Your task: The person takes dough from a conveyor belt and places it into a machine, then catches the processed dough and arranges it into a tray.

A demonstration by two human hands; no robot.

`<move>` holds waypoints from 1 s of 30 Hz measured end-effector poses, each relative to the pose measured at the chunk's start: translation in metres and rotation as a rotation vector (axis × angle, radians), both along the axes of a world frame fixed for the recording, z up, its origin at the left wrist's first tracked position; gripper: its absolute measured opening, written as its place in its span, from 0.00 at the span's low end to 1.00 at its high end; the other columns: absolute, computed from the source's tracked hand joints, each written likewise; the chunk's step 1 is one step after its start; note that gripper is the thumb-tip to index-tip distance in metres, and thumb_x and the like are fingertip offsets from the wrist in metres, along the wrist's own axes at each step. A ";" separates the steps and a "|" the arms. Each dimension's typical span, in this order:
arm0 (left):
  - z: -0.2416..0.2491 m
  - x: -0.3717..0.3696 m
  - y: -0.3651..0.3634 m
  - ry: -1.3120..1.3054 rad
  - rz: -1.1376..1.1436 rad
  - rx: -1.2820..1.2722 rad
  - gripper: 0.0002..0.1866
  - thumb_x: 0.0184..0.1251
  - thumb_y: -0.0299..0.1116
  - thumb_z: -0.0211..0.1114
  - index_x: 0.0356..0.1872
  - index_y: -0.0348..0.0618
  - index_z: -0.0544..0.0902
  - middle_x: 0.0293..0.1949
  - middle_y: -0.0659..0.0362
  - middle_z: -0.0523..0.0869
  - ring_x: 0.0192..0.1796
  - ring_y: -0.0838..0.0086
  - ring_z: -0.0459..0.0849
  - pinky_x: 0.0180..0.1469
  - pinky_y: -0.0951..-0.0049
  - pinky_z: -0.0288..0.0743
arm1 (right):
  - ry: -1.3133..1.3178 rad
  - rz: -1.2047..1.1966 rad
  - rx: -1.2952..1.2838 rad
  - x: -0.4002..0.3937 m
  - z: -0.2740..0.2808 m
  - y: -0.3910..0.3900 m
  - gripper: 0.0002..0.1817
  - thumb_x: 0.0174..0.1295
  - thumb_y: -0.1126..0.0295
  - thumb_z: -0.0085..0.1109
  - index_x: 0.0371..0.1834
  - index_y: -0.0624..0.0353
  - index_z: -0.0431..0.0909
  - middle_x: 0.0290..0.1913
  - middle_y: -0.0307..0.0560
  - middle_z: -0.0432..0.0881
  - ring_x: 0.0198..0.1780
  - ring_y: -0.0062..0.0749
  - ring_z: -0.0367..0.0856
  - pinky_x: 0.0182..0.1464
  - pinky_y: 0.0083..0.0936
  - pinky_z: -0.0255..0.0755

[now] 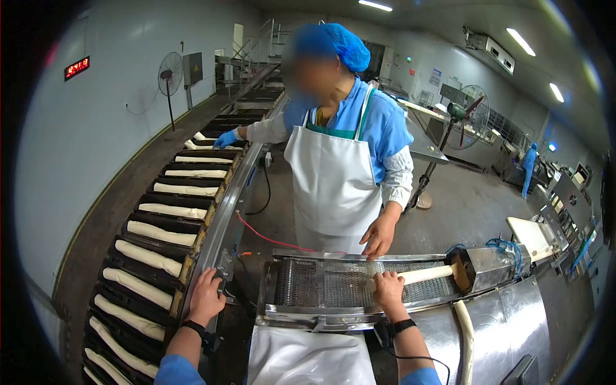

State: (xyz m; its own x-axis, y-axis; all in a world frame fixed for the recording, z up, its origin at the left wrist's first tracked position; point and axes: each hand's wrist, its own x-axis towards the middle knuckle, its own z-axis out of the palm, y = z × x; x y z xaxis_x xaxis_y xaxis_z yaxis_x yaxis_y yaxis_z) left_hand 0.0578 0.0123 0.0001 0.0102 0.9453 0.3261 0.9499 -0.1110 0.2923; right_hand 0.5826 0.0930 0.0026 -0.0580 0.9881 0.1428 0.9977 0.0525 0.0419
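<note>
My left hand (206, 296) rests at the metal rail (212, 247) of the long conveyor, fingers slightly bent and apart, with nothing visible in them. Over the mesh belt (301, 282) of the small machine, my right hand (389, 292) has its fingers closed around the left end of a pale dough rope (427, 274). The rope's other end lies at the outlet of the metal machine head (497, 268). Long dough pieces (147, 258) lie in dark trays along the conveyor to my left. A second dough rope (464, 340) hangs over the steel table (513, 321).
Across the mesh belt stands a co-worker in a white apron (337, 186). One gloved hand (226, 138) reaches to a far tray; the bare hand (380, 236) hangs by the belt's far edge. Standing fans (463, 115) and another person (529, 168) are farther back.
</note>
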 end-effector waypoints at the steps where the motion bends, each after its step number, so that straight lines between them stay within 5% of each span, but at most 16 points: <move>1: 0.002 0.000 0.000 -0.001 0.000 0.002 0.22 0.52 0.27 0.68 0.52 0.34 0.86 0.69 0.44 0.75 0.77 0.53 0.66 0.77 0.59 0.62 | 0.094 0.018 0.007 -0.001 0.004 -0.006 0.17 0.51 0.66 0.68 0.46 0.53 0.82 0.49 0.46 0.84 0.58 0.44 0.78 0.60 0.53 0.66; 4: -0.001 -0.003 0.001 -0.011 -0.015 0.007 0.22 0.51 0.27 0.68 0.51 0.34 0.85 0.69 0.43 0.75 0.77 0.52 0.66 0.77 0.58 0.62 | 0.763 0.042 0.362 0.054 -0.044 -0.033 0.27 0.43 0.75 0.76 0.51 0.56 0.81 0.46 0.50 0.83 0.54 0.46 0.80 0.59 0.44 0.72; 6: -0.004 -0.003 0.002 -0.025 -0.027 0.010 0.22 0.50 0.27 0.68 0.51 0.33 0.85 0.68 0.42 0.75 0.77 0.50 0.66 0.77 0.57 0.62 | 1.412 -0.290 0.287 0.079 -0.015 -0.089 0.27 0.46 0.82 0.73 0.53 0.57 0.79 0.44 0.40 0.81 0.45 0.29 0.80 0.51 0.26 0.76; 8: -0.001 -0.002 0.001 -0.037 -0.021 -0.005 0.23 0.51 0.27 0.68 0.51 0.33 0.85 0.68 0.42 0.75 0.77 0.50 0.65 0.78 0.56 0.62 | 1.627 -0.427 0.537 0.127 -0.023 -0.148 0.25 0.47 0.82 0.68 0.52 0.57 0.79 0.45 0.39 0.79 0.43 0.28 0.80 0.46 0.26 0.78; 9: -0.001 -0.002 0.002 -0.039 -0.029 -0.006 0.23 0.51 0.27 0.68 0.51 0.33 0.85 0.68 0.42 0.75 0.77 0.50 0.65 0.78 0.56 0.62 | 1.657 -0.698 0.616 0.156 -0.035 -0.179 0.21 0.50 0.80 0.66 0.51 0.58 0.78 0.46 0.41 0.79 0.42 0.29 0.80 0.45 0.26 0.78; 10: 0.000 -0.001 0.002 -0.018 -0.013 -0.016 0.22 0.51 0.27 0.68 0.51 0.34 0.85 0.69 0.43 0.75 0.77 0.51 0.65 0.77 0.57 0.62 | 1.596 -0.609 0.724 0.172 -0.038 -0.215 0.19 0.53 0.77 0.64 0.51 0.58 0.78 0.42 0.41 0.79 0.43 0.28 0.80 0.43 0.26 0.78; 13: 0.000 -0.001 0.001 0.002 -0.002 -0.031 0.22 0.52 0.27 0.68 0.52 0.35 0.85 0.69 0.44 0.75 0.77 0.53 0.64 0.78 0.57 0.62 | 1.176 -0.932 0.681 0.219 -0.052 -0.309 0.05 0.53 0.73 0.55 0.32 0.62 0.72 0.27 0.39 0.72 0.27 0.23 0.66 0.29 0.27 0.64; 14: 0.001 -0.001 0.001 0.004 0.002 -0.030 0.22 0.52 0.26 0.69 0.52 0.35 0.85 0.69 0.45 0.74 0.78 0.53 0.64 0.78 0.57 0.61 | 0.894 -1.054 0.530 0.206 -0.025 -0.331 0.09 0.54 0.71 0.57 0.34 0.66 0.74 0.32 0.47 0.77 0.34 0.32 0.72 0.37 0.33 0.68; 15: 0.002 0.000 0.000 0.002 -0.012 -0.032 0.22 0.52 0.26 0.69 0.52 0.35 0.85 0.69 0.45 0.74 0.78 0.53 0.64 0.78 0.57 0.61 | 0.889 -1.067 0.536 0.212 -0.030 -0.342 0.09 0.54 0.71 0.57 0.34 0.66 0.74 0.32 0.47 0.77 0.34 0.32 0.72 0.37 0.33 0.68; 17: 0.005 0.002 0.000 -0.009 0.010 -0.054 0.22 0.52 0.26 0.69 0.52 0.35 0.85 0.69 0.44 0.74 0.78 0.53 0.63 0.78 0.56 0.60 | 0.160 -0.992 0.586 0.223 -0.039 -0.374 0.14 0.55 0.67 0.60 0.37 0.69 0.75 0.40 0.57 0.79 0.44 0.46 0.76 0.48 0.43 0.70; 18: 0.005 0.003 0.000 -0.013 0.008 -0.057 0.22 0.51 0.25 0.68 0.51 0.35 0.85 0.69 0.44 0.75 0.78 0.52 0.63 0.79 0.56 0.60 | 0.155 -0.962 0.530 0.231 -0.032 -0.380 0.24 0.57 0.60 0.65 0.48 0.71 0.78 0.51 0.63 0.80 0.55 0.57 0.76 0.59 0.49 0.68; 22: -0.001 0.001 0.002 -0.008 0.008 -0.046 0.21 0.50 0.24 0.66 0.50 0.35 0.85 0.68 0.44 0.76 0.78 0.51 0.63 0.79 0.56 0.59 | 0.447 -1.001 0.476 0.253 -0.031 -0.352 0.37 0.54 0.53 0.71 0.63 0.67 0.75 0.57 0.63 0.79 0.61 0.58 0.75 0.64 0.46 0.70; 24: -0.003 0.001 0.003 -0.004 -0.003 -0.033 0.21 0.50 0.24 0.66 0.49 0.34 0.85 0.68 0.43 0.76 0.78 0.50 0.63 0.79 0.56 0.59 | 0.331 -1.092 -0.033 0.223 0.015 -0.308 0.50 0.48 0.47 0.76 0.72 0.63 0.67 0.62 0.64 0.77 0.67 0.58 0.73 0.66 0.48 0.70; 30: -0.012 -0.005 0.005 0.025 -0.020 -0.021 0.22 0.50 0.25 0.69 0.50 0.34 0.85 0.68 0.43 0.75 0.78 0.50 0.62 0.78 0.55 0.61 | 0.263 -0.886 0.036 0.205 0.002 -0.257 0.51 0.45 0.49 0.76 0.71 0.61 0.66 0.59 0.66 0.78 0.63 0.61 0.75 0.65 0.51 0.70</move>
State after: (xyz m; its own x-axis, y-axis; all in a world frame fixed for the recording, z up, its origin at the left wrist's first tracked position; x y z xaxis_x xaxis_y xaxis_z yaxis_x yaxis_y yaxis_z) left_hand 0.0529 0.0171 -0.0121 0.0367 0.9515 0.3054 0.9546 -0.1238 0.2710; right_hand 0.7877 -0.1642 0.0050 0.7555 0.6508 0.0753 0.6505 -0.7314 -0.2048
